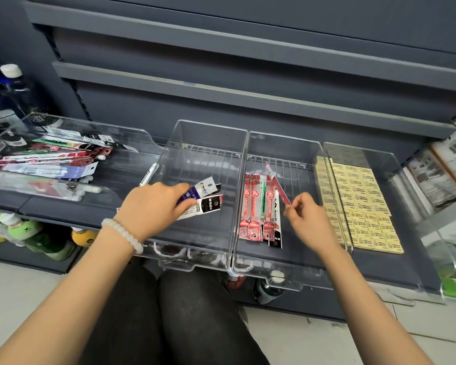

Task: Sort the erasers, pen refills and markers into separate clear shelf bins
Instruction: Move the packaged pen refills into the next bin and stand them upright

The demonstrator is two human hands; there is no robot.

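Middle clear bin (208,133): left hand (153,204) grip clamped on refill packs (206,198); right hand (307,219), beside it, pinching red refill (281,192).

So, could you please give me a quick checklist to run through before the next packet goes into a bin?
1. Left hand grips packets over the second bin: ok.
2. Right hand pinches a red refill over the third bin: ok.
3. Third bin's refills lie flat, side by side: ok.
4. Erasers alone in the right bin: ok.
5. Left tray emptied: not ok, packets remain.
6. Left-hand packets all one kind: cannot tell.
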